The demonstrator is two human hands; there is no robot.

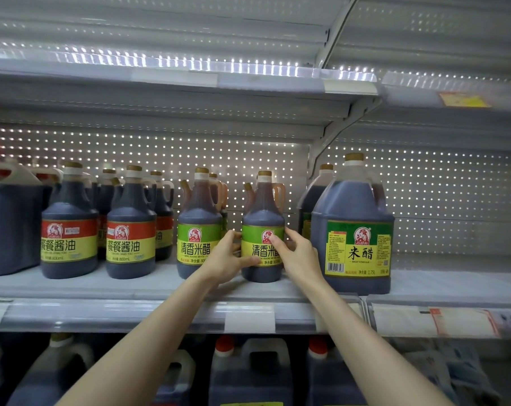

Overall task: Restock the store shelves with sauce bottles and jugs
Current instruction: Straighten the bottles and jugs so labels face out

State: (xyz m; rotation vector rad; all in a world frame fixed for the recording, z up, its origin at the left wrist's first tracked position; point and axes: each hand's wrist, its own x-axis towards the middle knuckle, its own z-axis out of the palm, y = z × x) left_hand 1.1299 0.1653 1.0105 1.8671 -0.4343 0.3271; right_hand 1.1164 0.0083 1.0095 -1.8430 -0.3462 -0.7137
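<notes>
Head view. We note both hands clasping one green-label vinegar bottle (pixel 263 218), which stands upright on the middle shelf (pixel 131 285). The left hand (pixel 227 259) curls round its left flank. The right hand (pixel 295 253) curls round its right flank, thumb on the label.

Just left of the grip stands a second green-label bottle (pixel 198 218), close against the left knuckles, with another cap behind it.

Just right, a big rice vinegar jug (pixel 354 218) crowds the right wrist, with a second jug (pixel 315 197) set back.

Farther left we count two red-label soy bottles (pixel 69 227) in front and more behind.
</notes>
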